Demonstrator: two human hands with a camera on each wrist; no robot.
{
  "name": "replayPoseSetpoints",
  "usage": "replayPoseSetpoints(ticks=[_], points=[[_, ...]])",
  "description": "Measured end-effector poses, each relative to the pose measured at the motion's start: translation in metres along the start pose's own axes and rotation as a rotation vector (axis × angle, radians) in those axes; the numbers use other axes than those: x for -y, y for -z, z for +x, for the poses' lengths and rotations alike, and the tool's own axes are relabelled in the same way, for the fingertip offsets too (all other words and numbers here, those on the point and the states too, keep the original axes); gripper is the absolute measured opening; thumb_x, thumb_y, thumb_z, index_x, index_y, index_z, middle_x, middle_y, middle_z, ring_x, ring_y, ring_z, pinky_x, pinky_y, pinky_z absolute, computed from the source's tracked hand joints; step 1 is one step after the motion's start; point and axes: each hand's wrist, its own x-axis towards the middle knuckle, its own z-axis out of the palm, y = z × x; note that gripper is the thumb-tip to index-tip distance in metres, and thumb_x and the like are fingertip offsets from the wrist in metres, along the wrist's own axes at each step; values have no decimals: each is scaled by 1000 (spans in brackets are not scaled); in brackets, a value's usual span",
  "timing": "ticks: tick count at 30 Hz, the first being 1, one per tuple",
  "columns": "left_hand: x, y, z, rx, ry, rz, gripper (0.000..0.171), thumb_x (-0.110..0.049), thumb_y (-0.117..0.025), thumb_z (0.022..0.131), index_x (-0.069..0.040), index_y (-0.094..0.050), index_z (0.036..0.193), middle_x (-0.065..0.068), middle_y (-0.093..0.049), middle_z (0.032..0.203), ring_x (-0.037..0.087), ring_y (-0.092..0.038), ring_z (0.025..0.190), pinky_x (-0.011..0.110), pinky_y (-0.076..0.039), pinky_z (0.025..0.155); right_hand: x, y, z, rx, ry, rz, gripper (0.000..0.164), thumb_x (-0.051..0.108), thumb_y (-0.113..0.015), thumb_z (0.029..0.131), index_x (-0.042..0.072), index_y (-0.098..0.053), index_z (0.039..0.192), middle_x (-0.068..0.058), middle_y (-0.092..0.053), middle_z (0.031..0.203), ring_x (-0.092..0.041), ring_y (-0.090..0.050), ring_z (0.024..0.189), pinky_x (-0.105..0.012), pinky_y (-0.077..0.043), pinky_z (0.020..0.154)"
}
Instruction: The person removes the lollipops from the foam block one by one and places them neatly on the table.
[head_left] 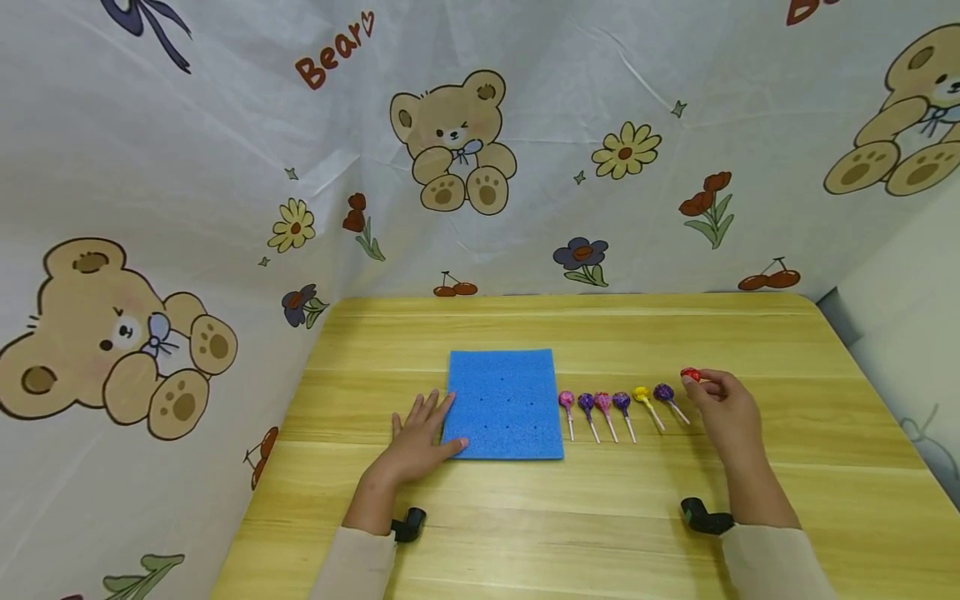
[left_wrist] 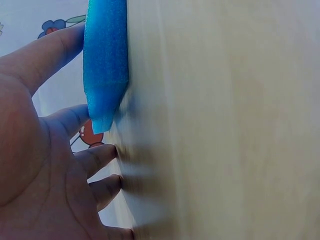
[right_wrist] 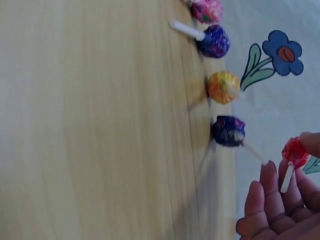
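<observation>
A blue foam board (head_left: 504, 404) with several small holes lies on the table. My left hand (head_left: 420, 437) rests spread at its left edge, thumb and forefinger on the foam; in the left wrist view the other fingertips (left_wrist: 116, 181) touch the tabletop. Between thumb and fingers, my right hand (head_left: 729, 414) pinches a red-wrapped lollipop (right_wrist: 295, 152) by its head, its white stick pointing toward the palm. Just left of that hand is a purple lollipop (head_left: 664, 392), then a yellow lollipop (head_left: 641, 394). Further along the row lie pink and purple lollipops, the pink one (head_left: 566, 399) nearest the board.
The wooden table (head_left: 600, 517) runs back to a white cloth (head_left: 540, 50) printed with bears and flowers. That cloth also hangs along the left side. A black wrist mount (head_left: 705, 517) sits at the right wrist, another mount (head_left: 409, 525) at the left.
</observation>
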Motion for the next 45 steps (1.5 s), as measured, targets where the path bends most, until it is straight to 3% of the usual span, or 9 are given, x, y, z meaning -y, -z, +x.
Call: replayPoseSetpoints(ticks=[6, 10, 20, 38, 45], points=[[-2, 1, -2, -3, 2, -9, 85, -59, -61, 95, -32, -17, 163, 6, -7, 172, 33, 3, 160, 74, 9, 118, -10, 9, 8, 113, 14, -93, 64, 53, -52, 101, 2, -54, 139, -9, -61, 112, -4, -53, 79, -23, -47, 61], [-3, 2, -2, -5, 2, -10, 85, -58, -61, 95, -32, -18, 163, 6, -8, 172, 33, 3, 160, 74, 9, 118, -13, 11, 12, 177, 1, -148, 67, 53, -52, 101, -2, -53, 139, -16, -63, 116, -14, -57, 87, -25, -48, 65], [-2, 1, -1, -3, -1, -1, 86, -59, -60, 95, -31, -17, 163, 6, -8, 172, 33, 3, 160, 74, 9, 118, -17, 12, 20, 256, -42, -190, 64, 51, -52, 102, -4, -54, 135, -27, -62, 124, -34, -59, 106, -30, -45, 72], [-2, 1, 1, 7, 6, -5, 85, -57, -61, 96, -31, -16, 163, 6, -7, 172, 33, 4, 160, 73, 10, 118, -22, 12, 26, 313, -62, -217, 70, 56, -53, 100, -4, -55, 136, -28, -60, 127, -38, -58, 110, -38, -47, 79], [-3, 1, 0, 1, 13, -4, 85, -57, -61, 95, -32, -17, 163, 6, -8, 172, 33, 3, 160, 73, 9, 118, -22, 13, 25, 319, -20, -233, 68, 53, -52, 101, -5, -54, 137, -29, -60, 126, -38, -58, 109, -35, -47, 76]])
